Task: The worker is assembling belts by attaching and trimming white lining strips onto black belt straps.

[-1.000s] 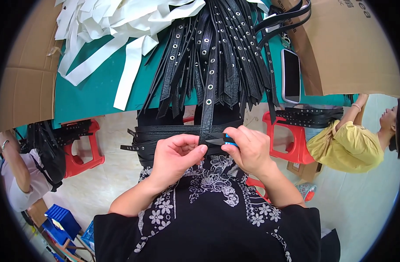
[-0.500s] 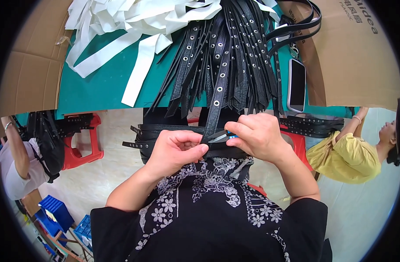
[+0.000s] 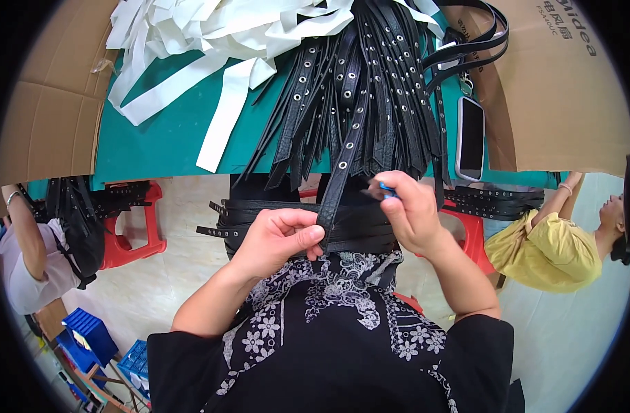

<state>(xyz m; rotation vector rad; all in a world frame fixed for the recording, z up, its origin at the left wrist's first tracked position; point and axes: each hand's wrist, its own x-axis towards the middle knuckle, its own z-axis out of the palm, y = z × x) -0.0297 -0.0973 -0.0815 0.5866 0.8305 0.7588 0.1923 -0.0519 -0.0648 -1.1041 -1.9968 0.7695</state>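
Workshop, with heaped eyeleted straps and co-workers

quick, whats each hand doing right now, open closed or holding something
Left hand: closed, pinching the lower end of a long black leather-like strap with silver eyelets.
Right hand: closed around a small blue-and-grey tool, blurred.

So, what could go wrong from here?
The small blue and dark tool in the right-hand grip looks blurred; if its tip is sharp, it might nick the left-hand grip or the black strap pinched there.

The pile of straps hangs over the front edge of the green table, so a tug could perhaps drag some off.

The phone lies near that edge and might get knocked down.
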